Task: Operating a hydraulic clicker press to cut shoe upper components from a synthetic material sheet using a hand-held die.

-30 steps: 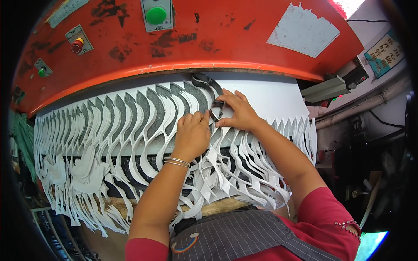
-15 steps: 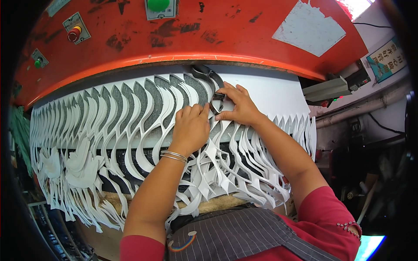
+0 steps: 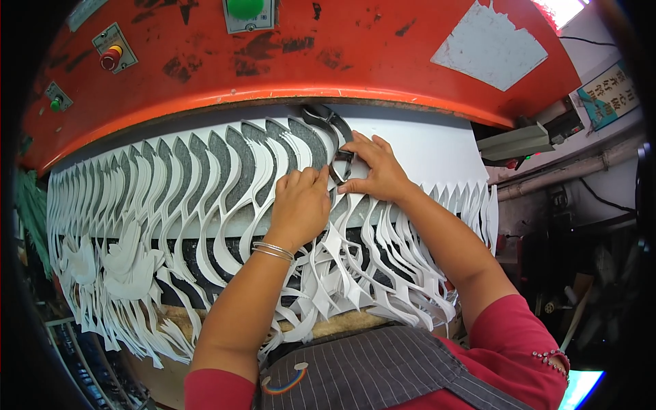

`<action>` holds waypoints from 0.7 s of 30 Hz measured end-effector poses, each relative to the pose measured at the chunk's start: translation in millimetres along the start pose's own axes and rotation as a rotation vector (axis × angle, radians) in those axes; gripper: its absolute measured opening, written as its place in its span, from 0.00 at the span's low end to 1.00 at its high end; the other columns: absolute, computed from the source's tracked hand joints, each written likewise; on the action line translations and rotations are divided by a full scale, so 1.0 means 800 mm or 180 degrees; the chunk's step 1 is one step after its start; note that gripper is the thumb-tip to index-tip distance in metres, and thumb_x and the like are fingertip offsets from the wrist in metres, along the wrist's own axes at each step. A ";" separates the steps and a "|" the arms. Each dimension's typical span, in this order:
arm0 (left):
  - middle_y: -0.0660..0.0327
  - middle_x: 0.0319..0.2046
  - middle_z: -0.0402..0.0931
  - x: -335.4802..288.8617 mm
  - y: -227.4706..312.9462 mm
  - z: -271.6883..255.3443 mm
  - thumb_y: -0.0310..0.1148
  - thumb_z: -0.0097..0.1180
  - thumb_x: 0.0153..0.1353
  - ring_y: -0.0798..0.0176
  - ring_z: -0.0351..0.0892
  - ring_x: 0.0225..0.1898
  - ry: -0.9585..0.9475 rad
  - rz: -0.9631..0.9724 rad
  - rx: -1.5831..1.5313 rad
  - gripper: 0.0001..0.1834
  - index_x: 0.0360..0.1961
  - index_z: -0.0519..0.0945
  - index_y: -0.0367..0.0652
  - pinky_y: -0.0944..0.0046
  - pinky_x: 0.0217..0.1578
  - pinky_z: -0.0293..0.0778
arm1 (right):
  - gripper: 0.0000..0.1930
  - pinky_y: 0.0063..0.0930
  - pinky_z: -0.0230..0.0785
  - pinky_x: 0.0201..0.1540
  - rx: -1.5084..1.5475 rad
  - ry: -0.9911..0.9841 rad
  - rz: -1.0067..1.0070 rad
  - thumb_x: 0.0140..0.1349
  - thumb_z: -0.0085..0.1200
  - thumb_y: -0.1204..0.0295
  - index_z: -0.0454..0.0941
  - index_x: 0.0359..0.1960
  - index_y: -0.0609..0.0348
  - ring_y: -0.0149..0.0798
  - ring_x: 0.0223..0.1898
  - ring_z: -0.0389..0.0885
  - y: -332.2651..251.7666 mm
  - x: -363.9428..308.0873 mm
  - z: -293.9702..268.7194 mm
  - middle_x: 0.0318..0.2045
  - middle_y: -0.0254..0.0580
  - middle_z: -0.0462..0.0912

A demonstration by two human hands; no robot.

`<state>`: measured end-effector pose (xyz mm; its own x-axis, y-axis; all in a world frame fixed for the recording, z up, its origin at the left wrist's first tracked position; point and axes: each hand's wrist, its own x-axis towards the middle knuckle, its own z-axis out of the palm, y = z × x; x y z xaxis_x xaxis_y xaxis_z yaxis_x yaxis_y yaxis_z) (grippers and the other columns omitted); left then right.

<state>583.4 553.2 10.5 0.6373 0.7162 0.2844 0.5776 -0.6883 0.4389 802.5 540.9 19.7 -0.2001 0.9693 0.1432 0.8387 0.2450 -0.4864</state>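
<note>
Fingers of left hand [image 3: 301, 205] and right hand [image 3: 372, 171] both pinching one dark metal cutting die [image 3: 339, 166], die between both hands' fingertips, on one white sheet [image 3: 424, 147], two silver bangles [image 3: 272, 251].

Red press head [image 3: 328, 61] overhanging (low), uncut white sheet [image 3: 424, 147] open

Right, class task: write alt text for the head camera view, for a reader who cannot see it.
Both hands press a curved metal cutting die onto a white sheet under an orange press machine, left hand beside right hand. To the left, the sheet is cut into rows of wavy strips hanging over the table's edge.
</note>
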 end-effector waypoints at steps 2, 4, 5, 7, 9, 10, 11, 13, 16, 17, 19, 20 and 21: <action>0.61 0.39 0.70 -0.001 -0.001 0.000 0.32 0.52 0.56 0.59 0.68 0.45 0.0019 0.0024 0.0020 0.25 0.56 0.74 0.36 0.57 0.53 0.60 | 0.43 0.49 0.41 0.69 0.0000 -0.0013 -0.0024 0.39 0.68 0.42 0.71 0.55 0.54 0.51 0.68 0.57 -0.001 0.001 0.001 0.61 0.63 0.67; 0.61 0.39 0.70 -0.002 -0.002 0.000 0.32 0.52 0.56 0.60 0.68 0.46 0.0045 0.0066 0.0059 0.25 0.56 0.74 0.36 0.57 0.54 0.59 | 0.43 0.52 0.40 0.69 -0.0023 0.0114 -0.0053 0.36 0.71 0.46 0.71 0.54 0.54 0.50 0.68 0.58 -0.002 0.000 0.004 0.54 0.50 0.75; 0.61 0.39 0.70 -0.004 -0.003 -0.001 0.32 0.52 0.56 0.60 0.68 0.46 0.0060 0.0065 0.0059 0.25 0.56 0.74 0.36 0.57 0.54 0.59 | 0.43 0.52 0.40 0.69 -0.0034 0.0114 -0.0064 0.36 0.71 0.46 0.71 0.54 0.54 0.50 0.68 0.58 -0.002 0.000 0.004 0.54 0.50 0.75; 0.59 0.39 0.70 -0.004 -0.004 -0.003 0.31 0.52 0.56 0.57 0.68 0.45 0.0151 0.0132 -0.0035 0.24 0.55 0.74 0.35 0.57 0.51 0.61 | 0.43 0.52 0.40 0.69 -0.0019 0.0034 -0.0006 0.37 0.71 0.46 0.71 0.54 0.54 0.50 0.68 0.58 -0.003 0.000 0.004 0.56 0.52 0.73; 0.59 0.39 0.70 -0.004 -0.007 -0.001 0.31 0.52 0.56 0.58 0.68 0.45 0.0124 0.0113 0.0004 0.24 0.55 0.74 0.35 0.57 0.51 0.61 | 0.43 0.51 0.40 0.69 -0.0021 0.0037 -0.0011 0.37 0.71 0.46 0.71 0.55 0.54 0.50 0.69 0.57 -0.003 0.001 0.008 0.58 0.53 0.72; 0.60 0.39 0.70 -0.004 -0.007 -0.001 0.32 0.52 0.55 0.59 0.68 0.45 0.0117 0.0086 0.0002 0.24 0.55 0.75 0.37 0.57 0.52 0.60 | 0.43 0.51 0.40 0.69 -0.0011 0.0041 -0.0015 0.37 0.71 0.46 0.70 0.55 0.54 0.50 0.69 0.57 -0.003 0.001 0.007 0.59 0.54 0.71; 0.61 0.38 0.71 -0.003 -0.007 -0.001 0.33 0.53 0.55 0.60 0.68 0.45 0.0110 0.0062 0.0002 0.24 0.54 0.75 0.38 0.57 0.53 0.60 | 0.43 0.51 0.40 0.69 -0.0022 0.0045 -0.0009 0.37 0.71 0.46 0.70 0.55 0.54 0.50 0.69 0.57 -0.002 0.002 0.006 0.59 0.54 0.71; 0.61 0.38 0.71 -0.001 -0.009 -0.001 0.33 0.53 0.55 0.60 0.68 0.45 0.0118 0.0087 -0.0004 0.24 0.54 0.75 0.38 0.57 0.53 0.60 | 0.44 0.49 0.39 0.69 0.0030 -0.0084 0.0002 0.39 0.68 0.42 0.70 0.57 0.54 0.52 0.69 0.56 -0.003 0.005 0.000 0.62 0.68 0.63; 0.62 0.38 0.70 -0.001 -0.006 -0.004 0.33 0.52 0.55 0.60 0.68 0.45 0.0114 0.0110 0.0036 0.24 0.54 0.75 0.38 0.58 0.53 0.60 | 0.43 0.50 0.39 0.69 -0.0007 -0.0029 0.0015 0.39 0.70 0.46 0.69 0.56 0.54 0.53 0.69 0.56 -0.003 0.003 0.000 0.62 0.61 0.66; 0.62 0.38 0.70 0.000 -0.005 -0.006 0.33 0.52 0.55 0.60 0.68 0.45 0.0107 0.0103 0.0080 0.24 0.54 0.75 0.38 0.58 0.53 0.59 | 0.43 0.50 0.39 0.69 -0.0020 -0.0004 0.0027 0.39 0.70 0.46 0.69 0.56 0.54 0.53 0.69 0.56 -0.003 0.002 -0.001 0.62 0.61 0.66; 0.59 0.39 0.71 0.001 -0.007 -0.009 0.34 0.53 0.55 0.58 0.68 0.47 -0.0011 0.0057 0.0003 0.25 0.55 0.74 0.37 0.57 0.53 0.60 | 0.45 0.49 0.40 0.70 -0.0059 -0.0064 0.0007 0.39 0.70 0.46 0.67 0.59 0.54 0.53 0.69 0.55 -0.008 0.007 -0.003 0.63 0.63 0.64; 0.57 0.41 0.71 0.001 -0.009 -0.012 0.35 0.53 0.56 0.55 0.67 0.48 -0.0140 -0.0017 -0.0083 0.26 0.56 0.73 0.35 0.56 0.54 0.61 | 0.45 0.49 0.40 0.70 -0.0077 -0.0036 -0.0013 0.39 0.70 0.46 0.67 0.59 0.54 0.53 0.69 0.55 -0.013 0.008 -0.006 0.63 0.63 0.64; 0.57 0.41 0.71 -0.002 -0.016 -0.016 0.35 0.53 0.56 0.55 0.67 0.48 -0.0112 -0.0010 -0.0057 0.26 0.56 0.73 0.35 0.56 0.54 0.61 | 0.46 0.48 0.42 0.69 -0.0149 -0.0173 -0.0010 0.40 0.70 0.46 0.66 0.60 0.54 0.54 0.68 0.56 -0.024 0.011 -0.011 0.62 0.64 0.65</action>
<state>568.7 562.2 15.2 0.6533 0.7136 0.2530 0.5705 -0.6837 0.4551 789.2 544.8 38.3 -0.2289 0.9686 0.0971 0.8605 0.2479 -0.4451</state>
